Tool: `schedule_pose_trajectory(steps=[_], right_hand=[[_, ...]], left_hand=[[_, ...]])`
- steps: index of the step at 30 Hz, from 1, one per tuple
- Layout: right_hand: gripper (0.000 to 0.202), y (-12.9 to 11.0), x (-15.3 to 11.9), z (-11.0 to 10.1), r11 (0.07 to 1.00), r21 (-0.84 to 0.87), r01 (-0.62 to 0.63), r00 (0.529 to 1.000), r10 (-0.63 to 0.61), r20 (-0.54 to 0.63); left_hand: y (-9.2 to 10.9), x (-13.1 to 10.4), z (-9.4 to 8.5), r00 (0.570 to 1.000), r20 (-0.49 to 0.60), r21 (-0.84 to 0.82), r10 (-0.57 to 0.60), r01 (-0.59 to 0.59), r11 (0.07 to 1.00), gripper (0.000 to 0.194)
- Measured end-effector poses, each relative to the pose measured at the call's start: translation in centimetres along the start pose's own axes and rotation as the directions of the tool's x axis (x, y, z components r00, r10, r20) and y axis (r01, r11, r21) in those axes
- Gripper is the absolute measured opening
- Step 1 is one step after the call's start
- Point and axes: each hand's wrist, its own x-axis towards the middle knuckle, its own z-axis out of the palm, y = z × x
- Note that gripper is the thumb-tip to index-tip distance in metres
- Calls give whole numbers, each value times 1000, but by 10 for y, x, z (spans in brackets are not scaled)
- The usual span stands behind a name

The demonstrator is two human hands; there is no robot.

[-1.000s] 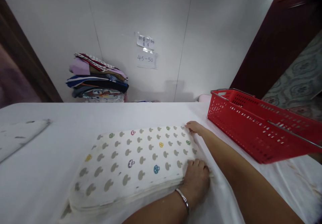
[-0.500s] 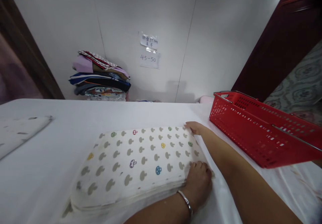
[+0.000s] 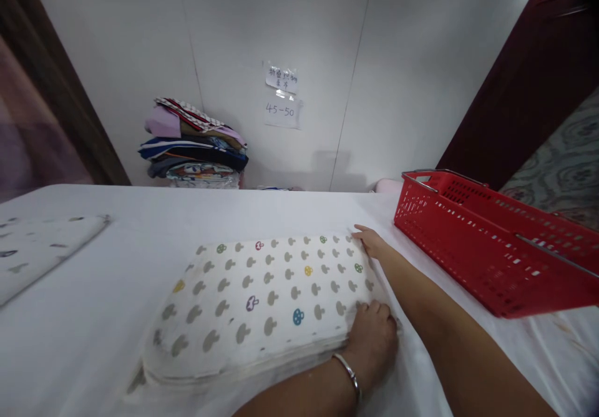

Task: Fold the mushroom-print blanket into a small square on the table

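A thick folded white cloth (image 3: 281, 304) lies flat on the white table, printed with grey mushrooms and a few coloured ones. Its layers show along the near edge. My left hand (image 3: 374, 333), with a silver bangle at the wrist, is curled over the near right corner; the fingertips are partly hidden. At the far right corner my right hand (image 3: 368, 241) grips the cloth's edge, one finger reaching past the corner. Both hands are on the cloth's right end.
A red plastic basket (image 3: 468, 242) with metal handles stands to the right. Another folded printed cloth (image 3: 47, 248) lies at the left. Behind the table, a pile of folded fabrics (image 3: 196, 145) rests against the wall, where paper notes (image 3: 281, 95) are taped.
The whole view has shifted slightly, so things appear a little further right. My right hand's fingers have changed pose slightly at the far corner; my left hand stays at the near corner.
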Motion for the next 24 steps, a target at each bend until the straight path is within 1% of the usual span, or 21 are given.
schedule_pose_trajectory(steps=[2,4,5,6,7,8,9,10,11,12,13,16,21,24], right_hand=[[53,-5,-1,-5,994,-111,7,1000,-10,-24],[51,-11,-5,-8,974,-226,34,997,-49,-64],[51,-14,-8,-7,962,-266,57,993,-82,-83],[51,-15,-13,-4,943,-315,106,986,-140,-86],[50,-16,-18,2,904,-384,187,972,-227,-62],[49,-14,-23,10,833,-471,292,944,-329,4],[50,-12,-28,19,725,-555,408,901,-419,114],[53,-9,-33,30,597,-618,511,847,-473,244],[57,-5,-37,40,476,-653,588,796,-485,363],[62,-1,-39,49,393,-668,632,763,-467,446],[66,3,-40,56,362,-673,644,755,-439,487],[71,8,-39,65,364,-684,632,770,-390,504],[71,1,-39,64,388,-682,620,782,-377,496],[74,-2,-43,71,385,-669,636,768,-400,500]], left_hand=[[0,-1,0,1000,-14,-12,-11,11,1000,12],[-1,-1,1,1000,-23,-18,-15,14,1000,11],[-1,-1,1,999,-29,-17,-16,16,1000,11],[-1,-1,3,999,-38,-18,-15,14,1000,11],[-1,-1,4,999,-51,-19,-15,14,1000,11],[-1,-2,5,998,-66,-20,-17,16,1000,11],[0,-1,7,997,-77,-22,-20,18,1000,12],[0,-1,8,996,-85,-26,-22,20,999,12],[0,-1,9,996,-88,-32,-24,22,999,12],[1,0,9,996,-87,-39,-26,22,999,12],[1,0,9,996,-83,-47,-28,24,999,12],[2,1,7,998,-61,-70,-25,21,997,17],[2,2,4,999,-37,-105,-25,21,994,20],[1,3,5,998,-63,-141,-27,18,990,25]])
